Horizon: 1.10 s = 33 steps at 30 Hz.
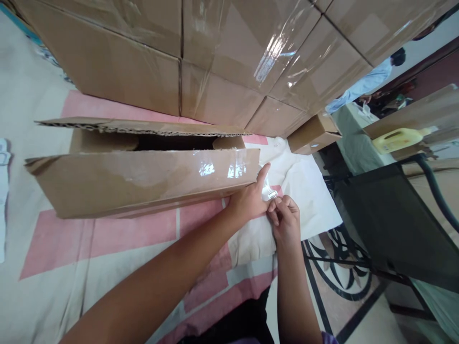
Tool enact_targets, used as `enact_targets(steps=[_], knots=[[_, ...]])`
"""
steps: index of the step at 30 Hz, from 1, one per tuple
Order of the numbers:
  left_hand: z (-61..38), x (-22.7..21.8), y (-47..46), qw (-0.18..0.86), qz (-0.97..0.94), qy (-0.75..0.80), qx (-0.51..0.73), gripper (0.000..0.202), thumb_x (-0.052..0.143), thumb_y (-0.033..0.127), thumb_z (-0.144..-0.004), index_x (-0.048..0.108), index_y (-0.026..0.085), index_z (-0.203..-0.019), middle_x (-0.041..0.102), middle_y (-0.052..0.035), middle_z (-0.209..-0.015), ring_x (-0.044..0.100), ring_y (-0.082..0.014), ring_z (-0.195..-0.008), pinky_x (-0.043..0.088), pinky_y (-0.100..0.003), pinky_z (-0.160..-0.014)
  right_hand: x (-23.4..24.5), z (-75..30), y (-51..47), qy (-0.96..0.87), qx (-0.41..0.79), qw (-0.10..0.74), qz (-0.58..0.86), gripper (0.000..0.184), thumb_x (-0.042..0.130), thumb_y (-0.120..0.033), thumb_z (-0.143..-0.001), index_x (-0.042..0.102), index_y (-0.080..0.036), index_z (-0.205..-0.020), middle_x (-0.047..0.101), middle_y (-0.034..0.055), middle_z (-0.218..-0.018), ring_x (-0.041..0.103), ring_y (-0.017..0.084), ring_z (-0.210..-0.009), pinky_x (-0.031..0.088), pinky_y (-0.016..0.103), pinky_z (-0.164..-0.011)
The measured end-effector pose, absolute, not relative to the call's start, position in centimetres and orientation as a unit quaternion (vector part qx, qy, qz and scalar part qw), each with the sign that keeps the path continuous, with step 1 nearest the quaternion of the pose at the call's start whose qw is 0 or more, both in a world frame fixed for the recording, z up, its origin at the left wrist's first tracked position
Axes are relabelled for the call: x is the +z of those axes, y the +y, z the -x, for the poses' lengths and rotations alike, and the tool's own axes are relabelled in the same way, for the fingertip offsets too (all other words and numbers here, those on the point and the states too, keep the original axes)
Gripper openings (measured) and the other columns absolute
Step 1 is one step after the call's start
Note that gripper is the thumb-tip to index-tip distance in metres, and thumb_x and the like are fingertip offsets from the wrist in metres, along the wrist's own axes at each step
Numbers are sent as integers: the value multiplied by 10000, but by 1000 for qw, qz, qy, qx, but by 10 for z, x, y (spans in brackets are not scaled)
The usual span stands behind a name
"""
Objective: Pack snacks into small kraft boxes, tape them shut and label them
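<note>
A long brown cardboard box [150, 177] lies on its side on the bed, its torn, corrugated edge parted and a dark gap inside. My left hand [249, 198] is at the box's right end, thumb stretched up against the corner; its other fingers are partly hidden. Close beside it, my right hand [286, 215] has its fingertips pinched on a strip of clear tape [268, 190] that glints between the two hands. Shiny tape patches also show on the box's upper face near that end.
Stacked taped cartons [222, 62] form a wall behind the box. A smaller carton [315, 134] stands at its right. Below lies a pink and white bedsheet [136, 234]. To the right are a dark chair [394, 220], a yellow bottle [398, 139] and a person in light blue [362, 88].
</note>
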<state>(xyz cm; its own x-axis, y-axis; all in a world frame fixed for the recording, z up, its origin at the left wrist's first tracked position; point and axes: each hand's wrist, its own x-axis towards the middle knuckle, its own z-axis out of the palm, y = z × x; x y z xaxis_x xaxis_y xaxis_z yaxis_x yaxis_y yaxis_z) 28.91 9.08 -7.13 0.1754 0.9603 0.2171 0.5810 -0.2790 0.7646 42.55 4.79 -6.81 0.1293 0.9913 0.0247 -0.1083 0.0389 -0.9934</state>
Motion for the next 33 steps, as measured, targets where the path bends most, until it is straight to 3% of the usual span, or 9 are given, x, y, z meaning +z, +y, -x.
enact_targets(steps=[3,11,18,25,33], knots=[[-289,-72,91,279,-719,527,357,913,719,519,-824,312,181,-1569,633,-159,-1251,597,-322,-1212,510,-400,-988,-68,-426,48,-448,487,566,492,461,740,-293,-860,363,-190,-616,659,-42,-633,274,8,-351,174,213,-414],[-290,-73,92,262,-722,529,360,920,707,561,-819,318,189,-1565,546,-185,-1405,476,-355,-1358,528,-426,-975,-64,-424,46,-441,489,570,491,456,743,-301,-863,371,-187,-625,667,-55,-656,272,1,-354,264,213,-453],[-289,-71,92,278,-720,522,363,888,684,547,-846,320,178,-1568,516,-190,-1440,464,-357,-1368,517,-422,-980,-60,-421,46,-432,489,573,497,469,748,-318,-840,362,-188,-609,658,-70,-628,261,0,-328,304,222,-459],[-290,-73,92,273,-722,523,363,881,695,496,-836,314,182,-1566,538,-189,-1411,478,-355,-1355,519,-430,-985,-64,-419,48,-426,480,571,512,407,705,-204,-830,392,-184,-571,626,-51,-570,294,1,-313,223,206,-413],[-290,-73,92,265,-728,519,360,866,696,421,-836,301,177,-1568,604,-164,-1323,547,-321,-1291,481,-422,-1049,-62,-419,50,-415,483,558,532,432,731,-222,-812,371,-195,-575,597,-55,-516,274,8,-298,180,195,-367]])
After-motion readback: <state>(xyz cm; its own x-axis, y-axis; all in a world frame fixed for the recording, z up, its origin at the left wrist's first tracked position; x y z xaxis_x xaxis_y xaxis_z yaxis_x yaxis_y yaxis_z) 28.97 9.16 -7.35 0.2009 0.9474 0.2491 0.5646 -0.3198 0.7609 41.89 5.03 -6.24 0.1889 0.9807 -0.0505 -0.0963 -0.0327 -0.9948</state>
